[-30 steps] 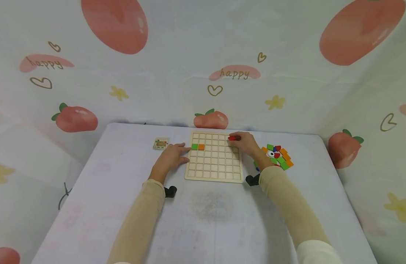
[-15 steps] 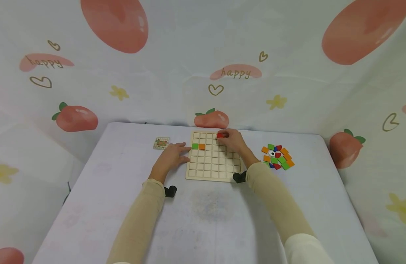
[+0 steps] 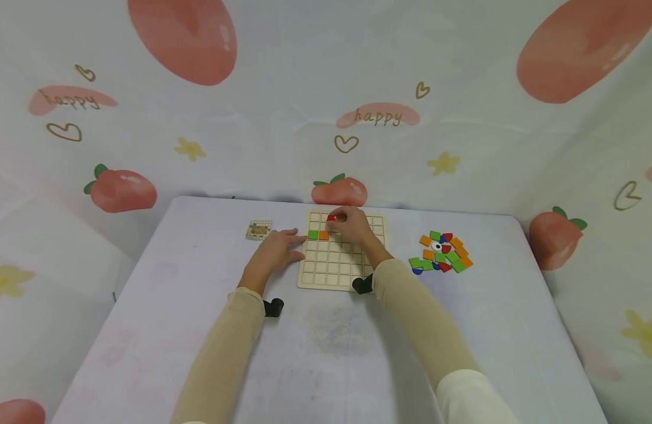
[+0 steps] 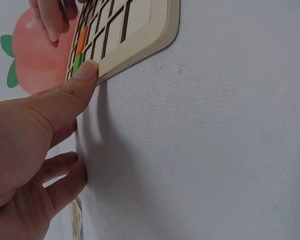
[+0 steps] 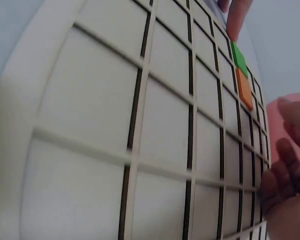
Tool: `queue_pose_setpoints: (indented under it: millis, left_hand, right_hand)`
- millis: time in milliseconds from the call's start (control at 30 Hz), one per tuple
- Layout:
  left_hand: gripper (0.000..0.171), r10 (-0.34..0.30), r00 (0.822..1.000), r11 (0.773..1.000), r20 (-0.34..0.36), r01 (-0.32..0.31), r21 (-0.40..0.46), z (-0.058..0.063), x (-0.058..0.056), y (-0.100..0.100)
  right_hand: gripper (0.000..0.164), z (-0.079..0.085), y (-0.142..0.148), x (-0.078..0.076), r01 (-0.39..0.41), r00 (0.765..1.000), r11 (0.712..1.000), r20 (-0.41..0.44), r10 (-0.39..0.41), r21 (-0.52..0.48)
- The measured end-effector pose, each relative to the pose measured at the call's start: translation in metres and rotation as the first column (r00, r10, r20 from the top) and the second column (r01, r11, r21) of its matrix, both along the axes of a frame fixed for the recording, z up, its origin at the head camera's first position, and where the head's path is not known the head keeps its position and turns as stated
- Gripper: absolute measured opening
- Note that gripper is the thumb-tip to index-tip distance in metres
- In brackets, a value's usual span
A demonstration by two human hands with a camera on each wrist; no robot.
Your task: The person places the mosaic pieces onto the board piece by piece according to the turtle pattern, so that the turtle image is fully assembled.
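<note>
My right hand (image 3: 353,226) pinches a small red tile (image 3: 331,218) between thumb and fingertips, over the back rows of a wooden grid board (image 3: 333,266). The left wrist view shows only a sliver of the red tile (image 4: 55,44) at the fingertips. A green tile (image 3: 312,235) and an orange tile (image 3: 323,235) lie side by side in cells at the board's left. My left hand (image 3: 273,253) rests at the left edge with its fingers extended. In the left wrist view, the thumb (image 4: 85,72) touches the board's rim.
Right of the board lies a loose pile of tiles (image 3: 457,266) in green, orange, red and blue, with a round white eye-like piece (image 3: 437,247). A small printed pattern card (image 3: 259,230) is left of the board. A patterned cloth (image 3: 283,118) hangs behind the table.
My right hand has carried the red tile leftward across the back of the board, from its right side toward the orange tile. The left hand has stayed in place.
</note>
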State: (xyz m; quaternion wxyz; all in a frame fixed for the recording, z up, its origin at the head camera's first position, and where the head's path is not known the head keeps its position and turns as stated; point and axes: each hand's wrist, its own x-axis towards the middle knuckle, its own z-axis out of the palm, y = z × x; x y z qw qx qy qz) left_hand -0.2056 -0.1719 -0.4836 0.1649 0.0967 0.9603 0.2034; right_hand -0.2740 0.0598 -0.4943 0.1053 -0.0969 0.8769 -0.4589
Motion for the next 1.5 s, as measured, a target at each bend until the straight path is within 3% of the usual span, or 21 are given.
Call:
queue_pose_setpoints:
  millis: [333,633,1233,1500]
  left_hand:
    - [0.059,0.003,1.0,1.0,-0.004,-0.003,-0.005,-0.001,0.001,0.001]
    - [0.06,0.003,1.0,1.0,-0.005,-0.003,0.001,-0.001,0.001,0.0]
    - [0.06,-0.001,1.0,1.0,-0.007,0.001,-0.018,-0.001,-0.001,0.0]
    - [0.06,0.005,1.0,1.0,0.003,-0.005,-0.021,-0.002,-0.001,0.0]
  right_hand:
    - [0.035,-0.009,-0.016,0.002,0.009,0.998,0.983,-0.069,0.004,0.185]
    - [0.033,-0.01,-0.021,0.004,0.007,0.993,0.962,-0.116,0.025,0.271]
    - [0.028,-0.01,-0.018,0.005,-0.004,0.993,0.97,-0.113,0.032,0.243]
    - [0.036,-0.005,-0.014,0.008,-0.032,0.996,0.974,-0.069,0.049,0.224]
